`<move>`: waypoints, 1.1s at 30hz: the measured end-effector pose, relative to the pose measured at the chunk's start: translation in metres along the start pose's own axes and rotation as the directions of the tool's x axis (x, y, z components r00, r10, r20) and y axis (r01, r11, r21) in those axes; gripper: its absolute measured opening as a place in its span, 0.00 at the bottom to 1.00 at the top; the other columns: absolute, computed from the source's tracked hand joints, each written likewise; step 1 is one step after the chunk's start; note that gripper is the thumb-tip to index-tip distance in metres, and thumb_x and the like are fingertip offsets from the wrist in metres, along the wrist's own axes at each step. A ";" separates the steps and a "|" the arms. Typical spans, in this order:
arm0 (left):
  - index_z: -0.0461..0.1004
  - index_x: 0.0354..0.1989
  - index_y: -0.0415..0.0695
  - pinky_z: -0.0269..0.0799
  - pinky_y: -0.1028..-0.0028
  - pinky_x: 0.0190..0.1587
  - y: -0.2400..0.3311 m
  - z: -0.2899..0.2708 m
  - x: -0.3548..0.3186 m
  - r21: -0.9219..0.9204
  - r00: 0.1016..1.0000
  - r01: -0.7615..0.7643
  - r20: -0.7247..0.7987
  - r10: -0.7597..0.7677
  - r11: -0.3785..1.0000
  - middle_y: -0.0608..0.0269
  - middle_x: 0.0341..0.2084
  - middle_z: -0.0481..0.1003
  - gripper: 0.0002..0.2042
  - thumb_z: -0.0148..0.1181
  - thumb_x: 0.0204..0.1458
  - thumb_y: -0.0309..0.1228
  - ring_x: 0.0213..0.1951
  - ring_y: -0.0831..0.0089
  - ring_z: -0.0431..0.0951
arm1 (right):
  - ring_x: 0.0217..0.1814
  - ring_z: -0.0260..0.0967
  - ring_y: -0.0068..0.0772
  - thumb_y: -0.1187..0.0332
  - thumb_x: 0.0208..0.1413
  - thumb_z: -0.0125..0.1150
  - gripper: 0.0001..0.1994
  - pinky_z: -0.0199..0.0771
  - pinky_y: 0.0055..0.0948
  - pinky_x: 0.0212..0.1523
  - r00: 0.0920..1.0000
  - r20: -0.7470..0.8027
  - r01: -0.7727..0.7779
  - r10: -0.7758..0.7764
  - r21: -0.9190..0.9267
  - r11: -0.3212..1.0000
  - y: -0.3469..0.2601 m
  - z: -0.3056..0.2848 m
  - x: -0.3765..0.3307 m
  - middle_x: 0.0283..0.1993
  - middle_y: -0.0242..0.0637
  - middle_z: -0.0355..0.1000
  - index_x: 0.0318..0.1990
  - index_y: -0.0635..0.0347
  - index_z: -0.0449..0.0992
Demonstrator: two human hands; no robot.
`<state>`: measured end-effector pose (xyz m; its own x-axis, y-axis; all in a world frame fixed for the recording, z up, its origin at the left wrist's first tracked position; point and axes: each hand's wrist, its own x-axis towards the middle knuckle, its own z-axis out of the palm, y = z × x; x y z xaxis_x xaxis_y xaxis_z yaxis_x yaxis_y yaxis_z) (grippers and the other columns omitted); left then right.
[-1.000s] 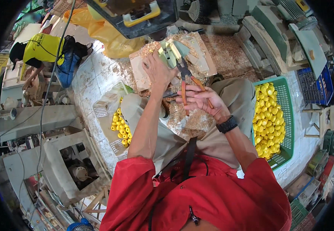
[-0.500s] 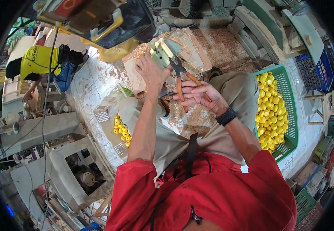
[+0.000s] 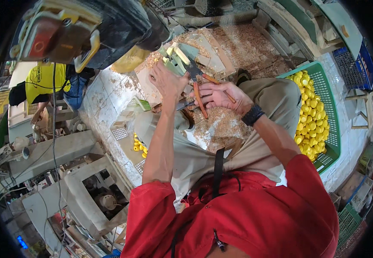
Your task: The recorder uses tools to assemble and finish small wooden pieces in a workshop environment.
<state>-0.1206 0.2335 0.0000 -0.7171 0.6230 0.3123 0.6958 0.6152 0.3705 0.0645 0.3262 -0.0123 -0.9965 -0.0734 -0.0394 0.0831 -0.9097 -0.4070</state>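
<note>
The right hand [image 3: 223, 95] grips a pair of pliers [image 3: 193, 71], its orange handles spread apart between palm and fingers, and the dark head points up and away toward the left hand's thumb. From where I stand, I can't make out whether the pliers' tips bite on anything. The left hand [image 3: 168, 81], back upward, rests against the near left side of a green block [image 3: 175, 66], thumb reaching along its near edge toward the pliers; I can't tell whether the fingers close on some piece there. Pale yellow strips [image 3: 181, 54] sit on top of the block, just beyond the left fingertips. The block stands on a flat board [image 3: 214, 50] strewn with wood shavings, ahead of both hands.

A dusty machine [image 3: 124, 28] looms above and to the left of the left hand. Well to the right of the right hand, a green basket [image 3: 333, 122] holds a heap of yellow pieces [image 3: 311, 118]. Nearer the left forearm, on its outer side, more yellow pieces lie in a pale crate [image 3: 120, 133]. A dark band [image 3: 252, 115] circles the right wrist. Far off to the left, a co-worker in a yellow shirt [image 3: 44, 81] bends forward.
</note>
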 end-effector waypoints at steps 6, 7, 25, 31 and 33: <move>0.59 0.56 0.35 0.47 0.57 0.61 -0.004 0.007 0.002 0.033 1.000 -0.022 0.007 0.021 0.999 0.52 0.48 0.65 0.46 0.76 0.26 0.41 0.55 0.57 0.63 | 0.58 0.67 0.51 0.60 0.64 0.45 0.24 0.67 0.47 0.58 0.997 0.075 -0.022 0.011 0.144 0.989 0.002 0.015 0.012 0.57 0.63 0.64 0.61 0.69 0.60; 0.60 0.56 0.36 0.48 0.58 0.61 -0.009 0.008 0.003 0.044 0.999 -0.020 0.030 0.019 0.999 0.52 0.48 0.66 0.45 0.75 0.25 0.41 0.55 0.57 0.63 | 0.58 0.67 0.53 0.59 0.63 0.45 0.25 0.67 0.49 0.57 0.999 0.054 -0.004 -0.007 0.201 0.980 0.004 0.025 0.014 0.56 0.64 0.64 0.60 0.69 0.60; 0.64 0.48 0.36 0.56 0.60 0.54 -0.016 0.018 0.006 0.085 0.990 -0.116 -0.075 0.122 0.990 0.52 0.39 0.66 0.39 0.72 0.20 0.35 0.47 0.53 0.65 | 0.34 0.59 0.36 0.57 0.40 0.55 0.34 0.60 0.40 0.39 0.971 0.089 0.153 -0.222 0.485 0.861 0.040 0.014 0.031 0.39 0.45 0.64 0.56 0.65 0.61; 0.63 0.49 0.36 0.53 0.58 0.58 -0.018 0.020 0.004 0.097 0.994 -0.078 -0.069 0.085 0.992 0.52 0.41 0.66 0.39 0.71 0.22 0.36 0.50 0.53 0.64 | 0.47 0.70 0.54 0.65 0.53 0.50 0.28 0.70 0.55 0.50 0.987 -0.018 0.155 -0.162 0.414 0.897 0.024 0.026 0.023 0.49 0.56 0.68 0.62 0.64 0.58; 0.61 0.52 0.35 0.50 0.57 0.61 -0.018 0.014 0.003 0.107 0.999 -0.041 -0.030 0.044 0.993 0.50 0.44 0.65 0.40 0.71 0.24 0.35 0.54 0.53 0.62 | 0.52 0.71 0.60 0.73 0.57 0.49 0.27 0.76 0.53 0.51 0.971 -0.209 0.152 -0.114 0.174 0.973 0.010 0.034 0.015 0.57 0.57 0.64 0.64 0.63 0.54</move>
<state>-0.1351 0.2307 -0.0180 -0.6865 0.6347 0.3548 0.7246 0.6374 0.2620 0.0502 0.3015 0.0142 -0.9760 0.1183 -0.1828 -0.0719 -0.9674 -0.2427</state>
